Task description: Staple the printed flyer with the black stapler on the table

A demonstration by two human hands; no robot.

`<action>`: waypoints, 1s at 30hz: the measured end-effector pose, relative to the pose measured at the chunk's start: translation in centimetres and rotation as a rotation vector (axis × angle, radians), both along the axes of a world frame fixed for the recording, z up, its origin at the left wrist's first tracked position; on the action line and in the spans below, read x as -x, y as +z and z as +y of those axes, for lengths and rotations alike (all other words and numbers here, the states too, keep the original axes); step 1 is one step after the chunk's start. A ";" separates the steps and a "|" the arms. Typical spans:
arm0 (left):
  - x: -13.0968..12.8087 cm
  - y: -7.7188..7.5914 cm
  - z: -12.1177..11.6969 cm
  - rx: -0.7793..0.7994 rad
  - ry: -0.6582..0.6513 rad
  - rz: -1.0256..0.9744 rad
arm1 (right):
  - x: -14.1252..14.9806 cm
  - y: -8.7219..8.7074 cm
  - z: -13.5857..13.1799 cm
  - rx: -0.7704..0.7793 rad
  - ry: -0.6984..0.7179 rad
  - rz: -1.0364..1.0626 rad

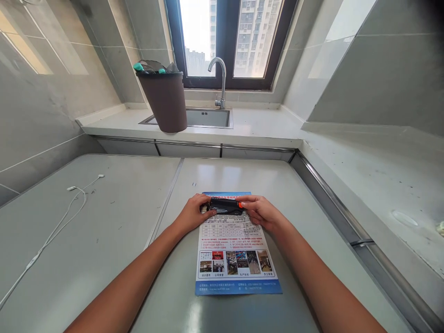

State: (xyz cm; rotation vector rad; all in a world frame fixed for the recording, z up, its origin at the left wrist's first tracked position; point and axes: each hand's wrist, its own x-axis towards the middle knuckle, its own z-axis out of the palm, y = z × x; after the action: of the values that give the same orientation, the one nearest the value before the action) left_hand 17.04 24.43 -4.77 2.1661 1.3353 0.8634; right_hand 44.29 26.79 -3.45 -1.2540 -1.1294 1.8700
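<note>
A short black cylindrical device (pixel 226 206) with an orange part at its right end lies sideways between my hands, over a printed flyer (pixel 239 286). Its exact kind cannot be made out; it resembles a small flashlight. My left hand (pixel 194 212) grips the left end, thumb along the lower side. At the right end, the fingers of my right hand (pixel 261 210) are closed on the orange part. Under the device, the flyer rests flat on the table, showing red text, a table of figures, small photos and blue bands. The device covers some of its upper text.
The grey-white table (pixel 121 259) has a seam left of the flyer. A white cable (pixel 58 229) lies on its left side. Beyond, a brown bin (pixel 164 101) stands on the white counter (pixel 260 122), by a sink (pixel 208 119) with a faucet (pixel 223 81), under a window.
</note>
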 end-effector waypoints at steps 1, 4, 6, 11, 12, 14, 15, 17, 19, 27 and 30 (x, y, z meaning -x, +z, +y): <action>0.0 -0.1 0.0 0.001 0.003 -0.006 | 0.0 0.0 0.0 0.009 0.000 0.000; 0.1 -0.2 0.1 0.012 0.006 -0.020 | 0.1 0.0 -0.1 -0.059 -0.058 -0.025; 0.2 -0.2 0.1 0.029 0.011 -0.041 | 0.3 -0.2 -0.2 -0.250 -0.133 -0.098; 0.2 -0.2 0.0 0.004 0.021 -0.057 | 1.8 -1.3 -0.7 -0.916 -0.028 -0.523; 0.2 -0.1 0.0 -0.022 0.031 -0.057 | 2.2 -1.4 -0.9 -1.000 -0.007 -0.583; 0.3 0.1 -0.1 -0.072 0.063 -0.085 | 2.9 -1.4 -1.4 -1.121 0.001 -0.649; 0.3 0.1 -0.1 -0.086 0.082 -0.123 | 3.1 -1.2 -1.6 -1.167 -0.006 -0.659; 0.3 0.2 -0.1 -0.082 0.125 -0.249 | 3.4 -0.9 -2.1 -1.232 -0.029 -0.632; 0.2 0.2 0.0 -0.012 0.154 -0.418 | 3.6 -0.7 -2.5 -1.249 -0.018 -0.570; 0.3 0.6 0.1 0.529 0.012 -1.155 | 3.3 -1.1 -2.7 -1.675 0.063 -0.663; 0.6 0.9 0.2 0.684 0.002 -1.341 | 3.3 -0.7 -2.9 -1.790 0.089 -0.790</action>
State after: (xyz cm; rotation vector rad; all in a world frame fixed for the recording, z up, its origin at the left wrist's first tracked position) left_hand 16.46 24.63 -3.86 0.6947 0.6991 1.2378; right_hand 41.02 23.86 -4.12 -0.6501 -2.3051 -0.1981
